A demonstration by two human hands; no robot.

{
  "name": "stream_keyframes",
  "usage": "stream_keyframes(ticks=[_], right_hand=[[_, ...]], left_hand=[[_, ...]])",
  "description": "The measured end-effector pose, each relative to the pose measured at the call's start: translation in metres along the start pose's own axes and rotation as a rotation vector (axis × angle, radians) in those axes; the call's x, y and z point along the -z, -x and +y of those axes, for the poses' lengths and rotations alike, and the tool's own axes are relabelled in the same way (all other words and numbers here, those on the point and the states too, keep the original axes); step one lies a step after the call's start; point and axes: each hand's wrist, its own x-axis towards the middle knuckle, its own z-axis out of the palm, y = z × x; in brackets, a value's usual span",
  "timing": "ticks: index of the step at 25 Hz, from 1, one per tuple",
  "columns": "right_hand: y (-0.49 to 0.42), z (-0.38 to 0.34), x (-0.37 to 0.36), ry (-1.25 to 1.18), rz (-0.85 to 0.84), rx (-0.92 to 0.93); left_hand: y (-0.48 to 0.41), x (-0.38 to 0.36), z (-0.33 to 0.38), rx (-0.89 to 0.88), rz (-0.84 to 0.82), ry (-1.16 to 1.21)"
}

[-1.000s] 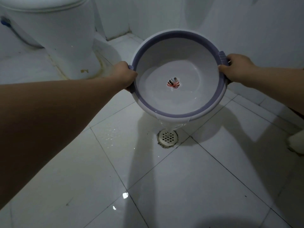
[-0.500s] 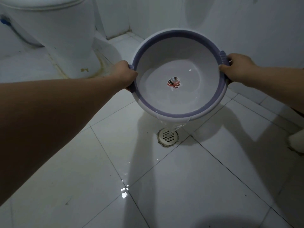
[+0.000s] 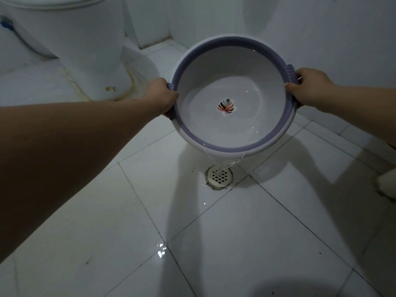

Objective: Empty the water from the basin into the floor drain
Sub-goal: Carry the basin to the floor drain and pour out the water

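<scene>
Basin is held in the air by both handles, tilted toward us with the 6 o'clock lip lowest. Change vs a second ago: water has pulled back toward the 6 o'clock wall, and its edge now sits about at the decal mid-bottom. Basin position has barely moved. Stream runs off the 6 o'clock lip onto the far edge of the floor drain right below.

Our read: the pour is well along, some water is left, and we'll likely need more tilt to finish.

Basin is white inside with a purple rim band. Left hand grips the 9 o'clock handle, right hand grips the 3 o'clock one. There's a wet patch on the tiles at 7 o'clock from the drain. Toilet is at 10 o'clock from the basin.
</scene>
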Motion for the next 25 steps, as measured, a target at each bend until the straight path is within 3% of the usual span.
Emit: stream_keyframes(ticks=[25], right_hand=[[0.0002, 0.0031, -0.0016, -0.038, 0.017, 0.01]], left_hand=[[-0.0027, -0.0011, -0.0046, -0.067, 0.036, -0.023]])
